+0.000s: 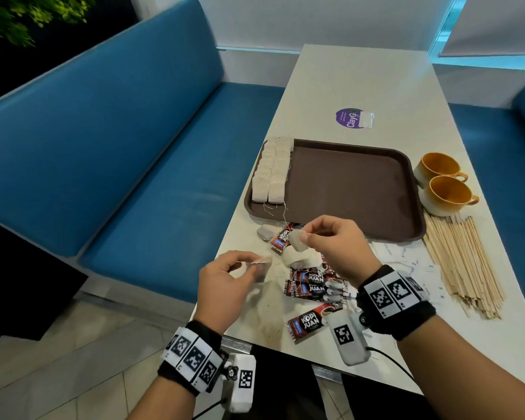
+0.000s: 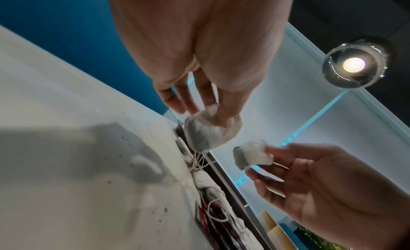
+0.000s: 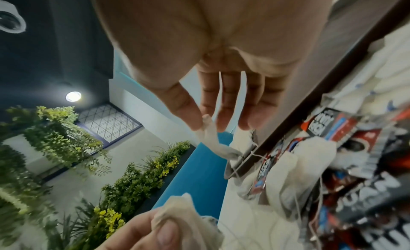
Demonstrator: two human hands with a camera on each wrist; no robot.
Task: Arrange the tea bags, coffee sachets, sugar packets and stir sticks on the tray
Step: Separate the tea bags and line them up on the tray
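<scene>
Your right hand point(image 1: 334, 247) pinches one tea bag point(image 1: 297, 240) between thumb and forefinger, lifted just above the loose pile on the table point(image 1: 361, 86). Your left hand point(image 1: 225, 280) pinches a second tea bag point(image 2: 213, 131) by its top edge, other fingers loosely extended. Strings trail from both bags toward the pile and look tangled with the coffee sachets point(image 1: 311, 286).

Step in hand, as judged: separating bags from the pile before laying them on the tray point(image 1: 352, 189).
- Draw the two bags apart slowly; if a string pulls taut, stop and free it rather than tug, since the paper would likely tear.
- Keep the pinch on the sealed edge, not the filled belly.
- Lay each next bag flat, continuing the two rows point(image 1: 272, 171) already at the tray's left edge, strings tucked the same way.

Counts:
- Tea bags: two rows on the tray, overlapping, so no exact number; two held; several more on the table, including one grey one point(image 1: 265, 232) apart.
- Coffee sachets: at least four visible, partly hidden under bags and your wrist.
- Sugar packets point(image 1: 406, 256): white, a scattered layer right of your hand; uncountable.
- Stir sticks point(image 1: 464, 265): a large bundle, dozens, right of the tray.
- Cups point(image 1: 440, 180): two, beside the tray.
</scene>
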